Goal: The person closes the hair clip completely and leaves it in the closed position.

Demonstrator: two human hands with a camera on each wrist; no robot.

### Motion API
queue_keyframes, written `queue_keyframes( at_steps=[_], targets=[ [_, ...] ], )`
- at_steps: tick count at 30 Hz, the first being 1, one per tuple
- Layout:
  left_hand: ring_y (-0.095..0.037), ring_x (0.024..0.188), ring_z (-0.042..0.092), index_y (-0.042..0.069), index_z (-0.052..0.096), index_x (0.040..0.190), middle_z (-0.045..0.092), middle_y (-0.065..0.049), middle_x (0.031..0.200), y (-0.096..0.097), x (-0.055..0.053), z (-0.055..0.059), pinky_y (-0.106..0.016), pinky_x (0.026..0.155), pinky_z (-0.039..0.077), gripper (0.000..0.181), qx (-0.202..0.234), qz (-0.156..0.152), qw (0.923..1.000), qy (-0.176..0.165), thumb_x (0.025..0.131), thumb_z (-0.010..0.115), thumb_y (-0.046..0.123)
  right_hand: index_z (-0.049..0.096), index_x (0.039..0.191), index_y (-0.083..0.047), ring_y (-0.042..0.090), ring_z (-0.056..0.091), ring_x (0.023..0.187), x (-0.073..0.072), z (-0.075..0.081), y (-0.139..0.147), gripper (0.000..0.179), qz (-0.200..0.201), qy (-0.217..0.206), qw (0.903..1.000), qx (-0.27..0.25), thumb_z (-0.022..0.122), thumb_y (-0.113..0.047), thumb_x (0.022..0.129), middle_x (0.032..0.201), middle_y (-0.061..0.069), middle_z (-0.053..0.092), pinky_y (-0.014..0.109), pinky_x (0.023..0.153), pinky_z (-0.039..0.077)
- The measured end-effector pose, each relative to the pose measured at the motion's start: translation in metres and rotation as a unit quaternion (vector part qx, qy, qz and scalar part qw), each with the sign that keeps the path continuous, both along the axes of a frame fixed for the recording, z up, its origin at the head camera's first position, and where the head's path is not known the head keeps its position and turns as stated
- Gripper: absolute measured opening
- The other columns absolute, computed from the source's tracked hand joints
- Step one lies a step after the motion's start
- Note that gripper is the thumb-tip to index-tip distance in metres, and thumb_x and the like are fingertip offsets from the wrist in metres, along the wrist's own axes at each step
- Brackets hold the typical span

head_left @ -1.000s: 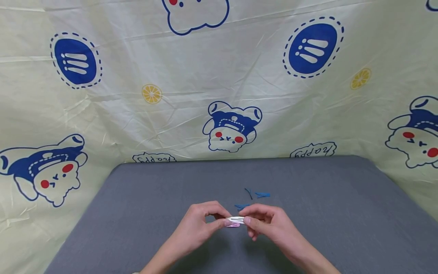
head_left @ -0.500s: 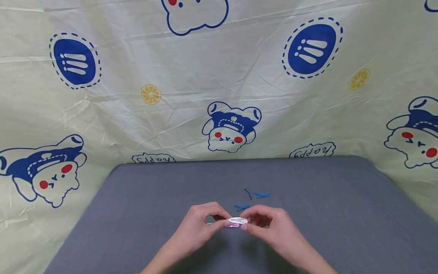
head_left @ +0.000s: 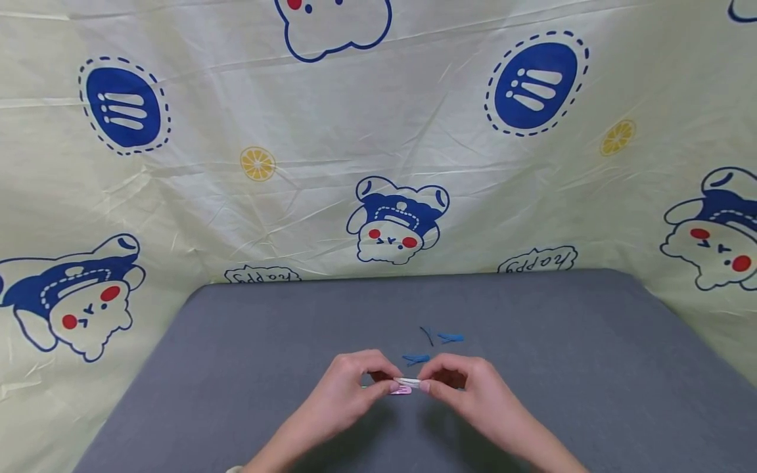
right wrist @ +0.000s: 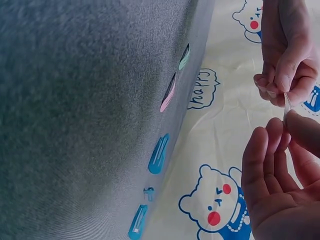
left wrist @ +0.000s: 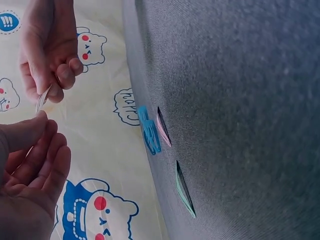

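Note:
A white snap hair clip is held above the table between both hands. My left hand pinches its left end between thumb and fingertips. At its other end, the thumb and index finger of my right hand pinch it too. Seen from the right wrist, the clip looks thin and nearly edge-on, its ends hidden by fingertips. A pink snap clip lies on the table below the hands. Beside it is a green snap clip, mostly covered by my left hand in the head view.
Blue snap clips lie beyond the hands: one nearer, one farther right. A thin dark-blue clip stands on its edge or lies narrow beside them. The grey table ends at a printed cream cloth.
The white clip has tilted from showing its broad face to looking narrower. My right fingers have shifted their hold on its right end. Table clips stay put.

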State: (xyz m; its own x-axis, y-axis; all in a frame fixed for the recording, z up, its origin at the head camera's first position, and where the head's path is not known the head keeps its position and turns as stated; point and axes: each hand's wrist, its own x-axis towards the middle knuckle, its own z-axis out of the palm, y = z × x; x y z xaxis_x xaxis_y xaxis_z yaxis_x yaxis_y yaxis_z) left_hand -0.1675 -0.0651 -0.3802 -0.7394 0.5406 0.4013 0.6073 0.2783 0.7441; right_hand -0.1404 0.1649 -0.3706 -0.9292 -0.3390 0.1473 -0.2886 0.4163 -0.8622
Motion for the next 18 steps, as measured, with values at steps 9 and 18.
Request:
queue_keyframes(
  at_steps=[9,18],
  targets=[
    [0.0,0.079,0.058,0.009,0.075,0.09,0.064,0.006,0.083,0.009,-0.01,0.001,-0.02,0.072,0.051,0.008,-0.037,-0.015,0.9981,0.047,0.085,0.076,0.003,0.07,0.102,-0.007,0.02,0.059,0.069,-0.014,-0.004,0.014,0.016,0.041,-0.064,0.9949,-0.066,0.069,-0.021,0.093,0.081,0.011,0.061,0.035,0.066,0.051],
    [0.0,0.078,0.056,0.006,0.074,0.09,0.062,0.007,0.083,0.019,-0.026,-0.001,-0.015,0.069,0.049,0.006,-0.091,-0.039,0.9923,0.075,0.087,0.074,0.002,0.068,0.106,-0.003,0.021,0.06,0.072,-0.023,-0.01,0.025,0.018,0.058,-0.097,0.99,-0.085,0.069,-0.014,0.093,0.085,0.013,0.063,0.037,0.069,0.053]
  ],
)
